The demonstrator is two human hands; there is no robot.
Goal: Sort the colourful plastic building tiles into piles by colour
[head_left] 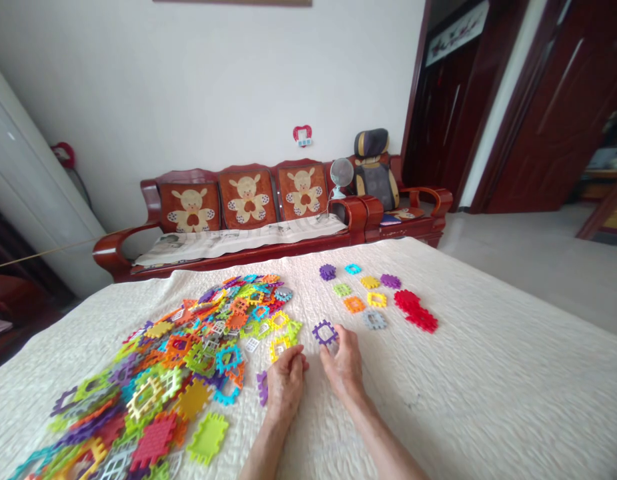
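My right hand [345, 363] pinches a purple open square frame piece [317, 335] at its right edge, thumb below and fingers above. Its toothed rim lies just over the white quilted cloth. Beside it on the left, my left hand [285, 383] is closed with curled fingers; whatever may be inside them is hidden. A yellow frame piece [277, 348] lies just beyond the left hand's knuckles, and a purple piece [262, 388] sits against its left side. Further left spreads a large heap of interlocking plastic building pieces [193, 399] in many colours.
Right of the heap lie separate pieces: red ones [407, 301], an orange frame [355, 305], a grey piece [375, 320] and several others. The quilted cloth [468, 400] covers the table. Behind stand a wooden sofa [355, 223] with bear cushions and a small fan [341, 173].
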